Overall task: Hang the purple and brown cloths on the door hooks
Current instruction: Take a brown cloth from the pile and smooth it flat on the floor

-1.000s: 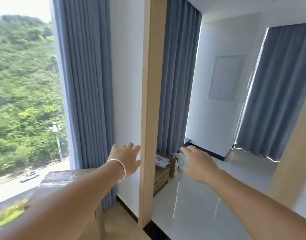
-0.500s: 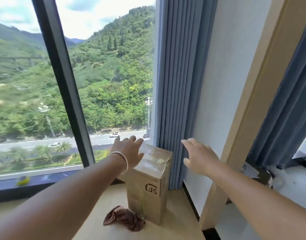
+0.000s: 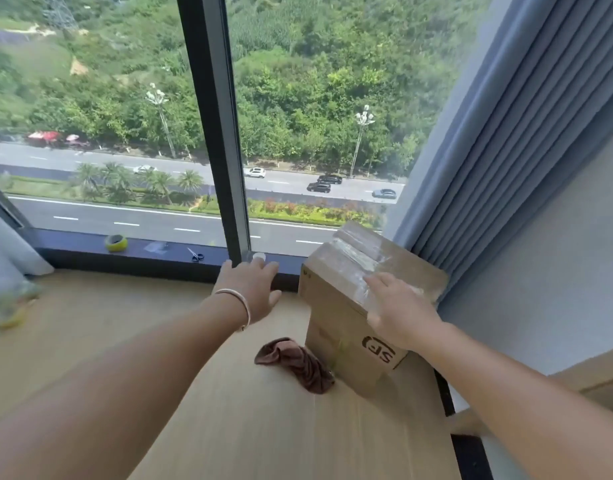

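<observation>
— So, where do we find the brown cloth (image 3: 296,364)?
— Crumpled in a heap on the wooden floor (image 3: 228,427), touching the foot of the cardboard box (image 3: 346,327) that stands at its three o'clock. The purple one we cannot see.
— And our hands?
— Both stretched forward and empty. Our left hand (image 3: 251,289), with a bangle (image 3: 241,306) at the wrist, hangs at about eleven o'clock from the cloth, well above it, its fingers (image 3: 268,268) spread loosely, gripping nothing. Our right hand (image 3: 398,313) is at one o'clock from the cloth, in front of the box's taped top, fingers (image 3: 377,280) extended and open; whether they touch the tape we cannot tell.
— What lies farther out?
— The dark window sill (image 3: 83,252) runs across at twelve o'clock. On it, toward ten o'clock, sit a yellow tape roll (image 3: 116,243) and small scissors (image 3: 195,255), apart from each other. A dark window frame (image 3: 215,126) rises just beyond our left hand. Blue-grey curtains (image 3: 505,150) hang at two o'clock, just behind the box.
</observation>
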Available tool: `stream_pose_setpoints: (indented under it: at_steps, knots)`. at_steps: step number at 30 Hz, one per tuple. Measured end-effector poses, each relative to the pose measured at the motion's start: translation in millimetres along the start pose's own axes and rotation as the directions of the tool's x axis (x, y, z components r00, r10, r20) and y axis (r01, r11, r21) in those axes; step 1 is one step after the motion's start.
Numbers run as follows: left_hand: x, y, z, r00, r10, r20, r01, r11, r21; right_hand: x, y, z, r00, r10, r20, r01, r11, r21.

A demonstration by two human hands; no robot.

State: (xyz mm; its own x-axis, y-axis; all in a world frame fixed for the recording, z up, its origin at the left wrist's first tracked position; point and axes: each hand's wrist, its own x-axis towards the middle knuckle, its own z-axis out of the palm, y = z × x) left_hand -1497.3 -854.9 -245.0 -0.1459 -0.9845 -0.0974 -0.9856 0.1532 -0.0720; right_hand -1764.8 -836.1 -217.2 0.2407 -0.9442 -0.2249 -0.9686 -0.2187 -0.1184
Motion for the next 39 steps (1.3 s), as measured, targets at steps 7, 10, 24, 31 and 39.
stream_pose_setpoints:
  at_steps: [7,10,24,31,39]
  knots:
    - [29,-25,161,0.966,-0.043,0.256,0.059,0.997,-0.058,82,-20,134,0.982,-0.064,0.177,0.060,0.998,0.027]
    - [32,-18,243,0.943,-0.025,0.331,0.060,0.994,-0.095,109,-18,212,0.961,-0.103,0.255,0.096,0.995,0.039]
    - [57,22,604,0.830,-0.073,0.553,0.140,0.987,-0.080,205,67,592,0.872,-0.056,0.487,0.082,0.996,-0.033]
    - [108,23,748,0.832,-0.087,0.549,0.146,0.987,-0.066,259,93,708,0.883,-0.058,0.466,0.109,0.991,-0.083]
    - [200,-8,855,0.888,-0.167,0.428,0.206,0.977,-0.048,369,61,782,0.951,-0.247,0.188,0.265,0.961,-0.078]
